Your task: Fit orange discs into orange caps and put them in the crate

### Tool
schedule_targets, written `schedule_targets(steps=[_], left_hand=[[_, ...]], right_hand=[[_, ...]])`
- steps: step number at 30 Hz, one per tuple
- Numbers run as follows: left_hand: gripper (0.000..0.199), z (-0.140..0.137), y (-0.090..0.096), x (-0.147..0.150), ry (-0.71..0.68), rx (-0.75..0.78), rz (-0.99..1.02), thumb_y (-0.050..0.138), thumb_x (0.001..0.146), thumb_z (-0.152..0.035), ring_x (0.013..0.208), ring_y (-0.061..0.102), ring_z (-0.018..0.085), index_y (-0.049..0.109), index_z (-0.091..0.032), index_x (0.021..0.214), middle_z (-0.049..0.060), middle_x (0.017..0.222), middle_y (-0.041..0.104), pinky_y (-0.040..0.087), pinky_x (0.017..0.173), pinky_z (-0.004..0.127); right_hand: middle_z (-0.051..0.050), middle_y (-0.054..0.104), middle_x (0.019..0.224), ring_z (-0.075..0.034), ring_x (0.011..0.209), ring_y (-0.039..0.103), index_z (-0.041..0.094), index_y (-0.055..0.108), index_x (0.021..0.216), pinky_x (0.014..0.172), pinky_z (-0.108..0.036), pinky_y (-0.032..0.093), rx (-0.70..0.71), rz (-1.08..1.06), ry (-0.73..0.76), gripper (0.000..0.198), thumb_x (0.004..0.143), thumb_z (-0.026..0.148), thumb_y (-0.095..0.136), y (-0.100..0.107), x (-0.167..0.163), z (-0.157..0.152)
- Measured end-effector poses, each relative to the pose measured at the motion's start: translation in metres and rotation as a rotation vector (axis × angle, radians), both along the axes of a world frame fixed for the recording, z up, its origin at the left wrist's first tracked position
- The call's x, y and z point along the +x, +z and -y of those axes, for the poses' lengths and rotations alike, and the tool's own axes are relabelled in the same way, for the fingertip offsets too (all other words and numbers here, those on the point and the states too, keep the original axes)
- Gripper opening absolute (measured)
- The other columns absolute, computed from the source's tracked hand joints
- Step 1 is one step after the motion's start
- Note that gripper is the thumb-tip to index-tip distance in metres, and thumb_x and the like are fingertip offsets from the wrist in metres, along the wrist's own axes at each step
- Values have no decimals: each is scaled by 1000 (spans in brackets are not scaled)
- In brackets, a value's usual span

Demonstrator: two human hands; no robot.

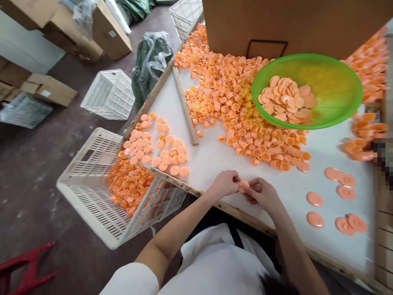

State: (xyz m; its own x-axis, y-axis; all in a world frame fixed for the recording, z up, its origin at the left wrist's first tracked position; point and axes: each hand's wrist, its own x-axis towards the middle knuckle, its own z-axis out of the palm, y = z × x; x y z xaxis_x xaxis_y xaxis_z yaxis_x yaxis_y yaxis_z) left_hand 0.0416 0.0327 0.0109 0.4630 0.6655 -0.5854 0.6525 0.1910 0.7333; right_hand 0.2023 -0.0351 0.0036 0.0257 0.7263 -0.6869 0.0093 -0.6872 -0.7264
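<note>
Near the table's front edge, my left hand (226, 182) and my right hand (263, 193) are close together, fingers pinched from either side on a small orange plastic disc (244, 186). Part of another orange piece (251, 199) shows beneath the right fingers; whether I also hold it I cannot tell. Ahead of my hands spreads a big heap of small orange plastic cups (242, 135). Several loose orange discs (315, 199) lie on the white tabletop to the right. To the left sits a group of cups capped with discs (166, 157).
A green bowl (334, 92) with orange discs stands on the heap, before a large cardboard box (294, 24). A wooden strip (186, 106) lies on the table. A white crate (92, 184) with orange pieces sits below the left edge. A red stool (29, 266) stands on the floor.
</note>
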Motion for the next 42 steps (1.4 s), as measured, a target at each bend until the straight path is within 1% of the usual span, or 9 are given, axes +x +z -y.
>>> schedule_targets(steps=[5, 14, 21, 29, 32, 35, 37, 38, 42], left_hand=[[18, -2, 4, 6, -116, 65, -66, 59, 74, -35, 64, 56, 13, 61, -17, 76, 0, 70, 64, 42, 60, 23], [18, -7, 3, 9, -153, 64, -100, 62, 69, -34, 67, 54, 13, 62, -17, 74, 0, 72, 63, 38, 58, 23], [18, 6, -3, 2, -100, 106, -18, 59, 73, -33, 72, 55, 13, 62, -18, 81, 0, 79, 64, 41, 62, 23], [17, 10, 0, 3, -100, 116, -30, 59, 73, -30, 70, 57, 14, 63, -17, 83, 1, 74, 64, 44, 63, 25], [17, 12, -4, -1, -49, 225, -7, 56, 78, -32, 70, 58, 14, 63, -19, 87, 3, 77, 66, 44, 63, 25], [17, 7, -1, -27, 43, 415, -135, 50, 83, -27, 76, 59, 14, 63, -22, 95, 1, 86, 67, 45, 68, 24], [23, -3, 7, -59, 132, 499, -365, 46, 85, -20, 82, 59, 14, 62, -24, 101, -2, 91, 67, 46, 75, 24], [24, -10, 12, -78, 180, 550, -501, 45, 84, -18, 85, 59, 14, 61, -24, 102, -1, 92, 66, 47, 78, 25], [30, -46, 26, -153, 322, 701, -679, 45, 83, -16, 104, 52, 24, 57, -15, 110, 11, 111, 56, 42, 93, 39]], right_hand=[[-5, 71, 70, -19, 58, 66, 22, 52, 89, 54, -32, 55, -65, -36, 49, 37, 70, 48, 69, -5, 4, -1], [-3, 69, 64, -18, 53, 63, 23, 50, 84, 52, -32, 52, -109, 11, 75, 33, 70, 48, 67, -17, 4, -4], [1, 67, 61, -17, 53, 61, 23, 54, 90, 53, -28, 46, 64, 230, 282, 35, 71, 49, 65, -15, 6, 5], [2, 65, 59, -18, 53, 60, 24, 53, 88, 52, -29, 42, 131, 483, 308, 32, 73, 52, 57, -14, -8, 6], [1, 66, 64, -19, 57, 62, 24, 53, 94, 55, -30, 43, 217, 566, 265, 36, 74, 54, 56, -14, -14, 12], [-2, 69, 77, -19, 65, 63, 23, 51, 107, 61, -31, 46, 325, 537, 148, 46, 72, 52, 59, -10, -13, 27], [-4, 69, 84, -19, 70, 64, 22, 53, 108, 66, -32, 48, 385, 510, 62, 45, 74, 50, 59, -5, -2, 39], [-5, 69, 86, -19, 71, 64, 22, 55, 105, 68, -32, 48, 403, 524, 18, 41, 75, 49, 57, -3, 8, 46], [-6, 68, 83, -19, 71, 62, 20, 61, 94, 69, -32, 46, 393, 744, -168, 33, 77, 48, 55, 4, 66, 68]])
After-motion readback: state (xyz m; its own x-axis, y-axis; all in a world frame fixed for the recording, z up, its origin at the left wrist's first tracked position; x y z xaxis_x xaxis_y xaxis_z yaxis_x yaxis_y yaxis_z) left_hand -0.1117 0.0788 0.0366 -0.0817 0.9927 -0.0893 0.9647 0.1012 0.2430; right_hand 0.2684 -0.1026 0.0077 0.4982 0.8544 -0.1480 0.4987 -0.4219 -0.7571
